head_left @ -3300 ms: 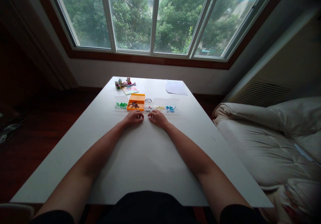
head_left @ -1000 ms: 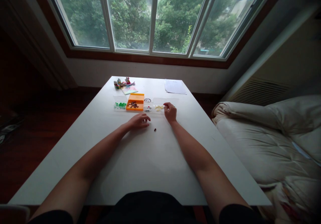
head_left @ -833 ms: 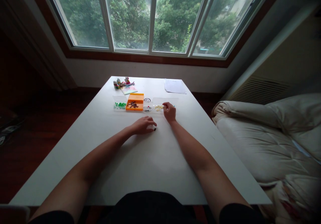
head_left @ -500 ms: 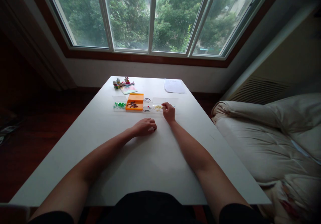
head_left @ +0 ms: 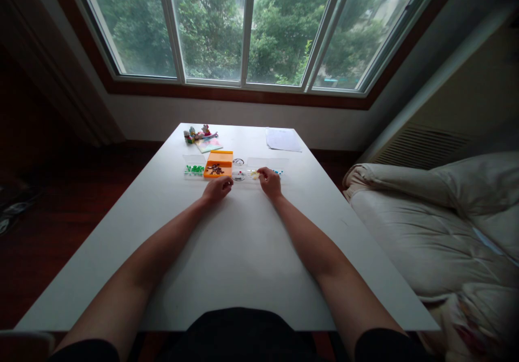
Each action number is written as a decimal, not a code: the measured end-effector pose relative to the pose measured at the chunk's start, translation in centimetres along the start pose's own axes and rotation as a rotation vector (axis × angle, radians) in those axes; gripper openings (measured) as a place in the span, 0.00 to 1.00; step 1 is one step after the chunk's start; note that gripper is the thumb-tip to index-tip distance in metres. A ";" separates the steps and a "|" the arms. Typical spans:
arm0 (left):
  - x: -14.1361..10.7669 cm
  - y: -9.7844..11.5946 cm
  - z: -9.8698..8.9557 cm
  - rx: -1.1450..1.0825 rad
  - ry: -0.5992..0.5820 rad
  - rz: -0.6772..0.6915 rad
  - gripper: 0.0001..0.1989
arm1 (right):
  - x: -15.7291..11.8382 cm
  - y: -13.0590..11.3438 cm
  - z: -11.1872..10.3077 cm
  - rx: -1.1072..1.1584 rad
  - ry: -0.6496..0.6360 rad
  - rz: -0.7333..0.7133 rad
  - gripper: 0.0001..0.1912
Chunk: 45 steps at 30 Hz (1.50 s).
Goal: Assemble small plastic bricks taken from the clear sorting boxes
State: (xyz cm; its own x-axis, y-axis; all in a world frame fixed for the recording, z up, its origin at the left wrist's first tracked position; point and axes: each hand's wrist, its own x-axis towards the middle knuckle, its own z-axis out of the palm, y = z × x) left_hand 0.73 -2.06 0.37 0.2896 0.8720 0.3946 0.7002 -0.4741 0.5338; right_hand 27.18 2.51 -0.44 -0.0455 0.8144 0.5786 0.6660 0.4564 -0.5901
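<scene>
My left hand [head_left: 218, 188] is just in front of an orange box [head_left: 220, 158] with its lid up, which holds small dark brown pieces [head_left: 217, 169]. Its fingers are curled together, and anything inside them is too small to make out. Over a clear box with small yellow pieces [head_left: 254, 175] is my right hand [head_left: 271, 181], thumb and fingertips pinched; what they hold cannot be seen. Blue pieces [head_left: 278, 172] show just to its right. Between the hands lies a round clear case [head_left: 239, 176] with a few tiny pieces, one of them red.
A clear box of green pieces [head_left: 194, 169] stands left of the orange box. Small figurines [head_left: 197, 133] and a colourful card [head_left: 210, 145] lie at the back left of the white table [head_left: 243, 254]. White paper [head_left: 283, 139] is at the back right. A cream sofa [head_left: 430, 227] stands beyond the right edge.
My left hand has moved forward and to the left, up to the front of the orange box. My right hand has shifted slightly left over the yellow pieces, uncovering blue ones.
</scene>
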 end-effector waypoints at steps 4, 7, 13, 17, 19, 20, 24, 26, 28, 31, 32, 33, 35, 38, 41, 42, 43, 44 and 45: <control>0.6 -2.6 -0.8 -0.092 0.180 -0.181 0.10 | -0.3 -0.6 0.4 0.020 -0.073 -0.069 0.14; 0.9 -3.9 -1.2 -0.228 0.261 -0.279 0.12 | -0.6 -1.2 0.6 0.020 -0.140 -0.131 0.14; 1.1 -4.7 -1.3 -0.306 0.258 -0.312 0.22 | -1.0 -1.7 1.2 -0.016 -0.234 -0.200 0.14; 0.9 -4.5 -0.7 -0.163 0.181 -0.229 0.18 | -1.4 -2.2 1.8 -0.095 -0.359 -0.260 0.12; 0.7 -4.2 -0.5 -0.059 0.123 -0.147 0.13 | -1.6 -2.7 1.9 -0.156 -0.403 -0.300 0.10; 0.7 -3.9 -0.4 -0.009 0.094 -0.103 0.11 | -1.7 -2.9 2.0 -0.188 -0.413 -0.318 0.09; 0.3 -2.7 -0.1 0.137 -0.003 0.011 0.08 | -2.2 -3.7 1.9 -0.288 -0.404 -0.375 0.09; 0.1 -2.1 -0.1 0.178 -0.017 0.033 0.08 | -2.5 -3.9 1.8 -0.323 -0.388 -0.384 0.09; 0.0 -1.5 -0.1 0.204 -0.024 0.055 0.08 | -2.6 -4.1 1.8 -0.352 -0.380 -0.390 0.09; -0.3 -0.8 -0.3 0.237 -0.006 0.081 0.07 | -2.7 -4.3 1.6 -0.367 -0.385 -0.390 0.09; -0.3 -0.6 -0.4 0.245 0.019 0.073 0.07 | -2.8 -4.4 1.5 -0.362 -0.378 -0.381 0.09; -0.4 -0.5 -0.6 0.251 0.059 0.050 0.07 | -2.9 -4.5 1.4 -0.353 -0.356 -0.367 0.09; -0.6 -0.6 -1.2 0.261 0.165 -0.041 0.09 | -3.0 -4.6 1.1 -0.331 -0.268 -0.318 0.12; -0.8 -1.5 -2.2 0.294 0.314 -0.239 0.13 | -3.0 -4.0 0.6 -0.313 -0.119 -0.183 0.18; -0.7 -2.9 -2.9 0.331 0.377 -0.363 0.18 | -2.3 -2.4 -0.2 -0.328 -0.025 -0.014 0.21; -0.7 -3.2 -3.0 0.340 0.382 -0.371 0.19 | -2.1 -1.8 -0.6 -0.334 0.005 0.033 0.21; -0.7 -3.5 -3.1 0.350 0.380 -0.367 0.21 | -1.9 -1.4 -0.9 -0.336 0.025 0.071 0.22; -0.6 -3.7 -3.0 0.363 0.372 -0.360 0.22 | -1.7 -1.1 -1.1 -0.348 0.028 0.102 0.22; -0.6 -3.9 -2.9 0.379 0.357 -0.357 0.23 | -1.7 -1.1 -1.3 -0.373 0.010 0.119 0.23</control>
State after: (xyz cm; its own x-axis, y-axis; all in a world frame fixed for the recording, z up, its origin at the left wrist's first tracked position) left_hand -4.08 -1.06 0.27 -0.1941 0.8432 0.5013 0.9149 -0.0287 0.4026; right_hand 27.45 0.17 -0.01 0.0540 0.8494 0.5249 0.8913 0.1961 -0.4089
